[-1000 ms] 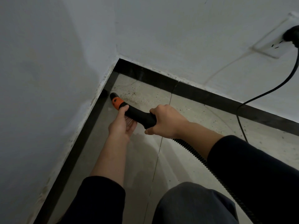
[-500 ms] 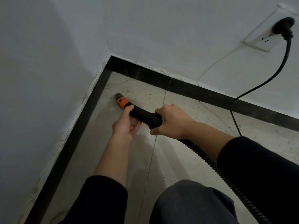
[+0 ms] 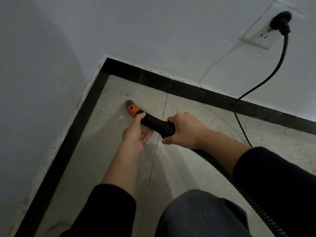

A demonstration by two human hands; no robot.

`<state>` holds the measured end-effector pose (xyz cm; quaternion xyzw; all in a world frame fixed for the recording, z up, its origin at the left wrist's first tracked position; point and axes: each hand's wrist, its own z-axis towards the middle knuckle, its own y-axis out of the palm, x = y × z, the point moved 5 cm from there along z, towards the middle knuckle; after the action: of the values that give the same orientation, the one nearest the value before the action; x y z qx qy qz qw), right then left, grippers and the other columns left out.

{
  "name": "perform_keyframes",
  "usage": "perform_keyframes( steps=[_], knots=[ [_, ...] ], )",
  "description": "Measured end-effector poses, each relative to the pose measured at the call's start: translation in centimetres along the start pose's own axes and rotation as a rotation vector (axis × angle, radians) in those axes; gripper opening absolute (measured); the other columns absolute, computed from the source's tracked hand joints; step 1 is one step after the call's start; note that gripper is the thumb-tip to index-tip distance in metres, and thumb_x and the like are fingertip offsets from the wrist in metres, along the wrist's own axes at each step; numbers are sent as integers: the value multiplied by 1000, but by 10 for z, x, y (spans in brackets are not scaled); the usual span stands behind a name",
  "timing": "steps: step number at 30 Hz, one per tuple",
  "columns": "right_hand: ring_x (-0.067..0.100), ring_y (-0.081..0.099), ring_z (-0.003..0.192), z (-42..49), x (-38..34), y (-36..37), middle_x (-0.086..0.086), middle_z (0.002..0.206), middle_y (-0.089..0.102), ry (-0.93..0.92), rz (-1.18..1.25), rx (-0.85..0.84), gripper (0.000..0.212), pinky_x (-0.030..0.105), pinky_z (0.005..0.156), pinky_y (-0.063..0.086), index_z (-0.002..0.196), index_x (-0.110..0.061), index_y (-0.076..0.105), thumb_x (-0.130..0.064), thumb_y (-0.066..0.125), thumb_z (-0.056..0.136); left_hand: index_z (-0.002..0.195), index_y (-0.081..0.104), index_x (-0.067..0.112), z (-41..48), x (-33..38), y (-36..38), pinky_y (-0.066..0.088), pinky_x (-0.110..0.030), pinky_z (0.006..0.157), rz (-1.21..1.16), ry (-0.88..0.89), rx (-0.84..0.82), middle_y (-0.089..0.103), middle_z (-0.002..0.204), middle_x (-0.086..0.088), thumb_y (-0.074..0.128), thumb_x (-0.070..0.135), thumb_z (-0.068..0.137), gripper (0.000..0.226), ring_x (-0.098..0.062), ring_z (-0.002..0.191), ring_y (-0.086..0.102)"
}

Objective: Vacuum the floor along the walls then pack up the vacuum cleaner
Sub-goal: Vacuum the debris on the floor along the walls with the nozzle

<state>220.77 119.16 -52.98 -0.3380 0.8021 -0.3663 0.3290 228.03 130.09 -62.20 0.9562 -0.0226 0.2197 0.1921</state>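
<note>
While the vacuum nozzle (image 3: 131, 108) points its tip at the floor just short of the skirting corner (image 3: 106, 65), its length runs back toward me. My left hand (image 3: 136, 134) pinches it nearer the tip, and my right hand (image 3: 184, 132) is wrapped tight behind, with the hose (image 3: 239, 183) trailing.

White walls (image 3: 153, 31) meet at corner; blk baseboard (image 3: 205, 94); pale tile floor (image 3: 95, 159).

The ribbed hose (image 3: 220, 166) runs off the bottom edge, its far end unseen. The power cord (image 3: 236, 110) vanishes behind the right sleeve (image 3: 273, 182). The right hand's (image 3: 185, 131) fingers curl out of sight around the handle (image 3: 154, 123). Dark specks (image 3: 126, 94) on the floor (image 3: 179, 177) are too small to identify.
</note>
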Motion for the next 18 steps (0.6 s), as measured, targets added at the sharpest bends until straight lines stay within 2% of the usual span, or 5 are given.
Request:
perform_keyframes(
  steps=[11, 18],
  knots=[
    [12, 54, 62, -21, 23, 0, -2, 70, 56, 40, 1, 10, 31, 22, 51, 38, 95, -17, 61, -39, 76, 78, 116, 60, 5, -8, -23, 19, 55, -24, 63, 31, -40, -30, 68, 101, -13, 70, 28, 87, 38, -18, 91, 66],
    [12, 54, 62, -35, 35, 0, -2, 71, 56, 59, -6, 7, 31, 21, 52, 38, 96, -17, 59, -38, 75, 79, 118, 59, 3, -11, -38, 27, 55, -21, 55, 60, -53, -38, 68, 99, -12, 70, 29, 88, 41, -18, 88, 67]
  ],
)
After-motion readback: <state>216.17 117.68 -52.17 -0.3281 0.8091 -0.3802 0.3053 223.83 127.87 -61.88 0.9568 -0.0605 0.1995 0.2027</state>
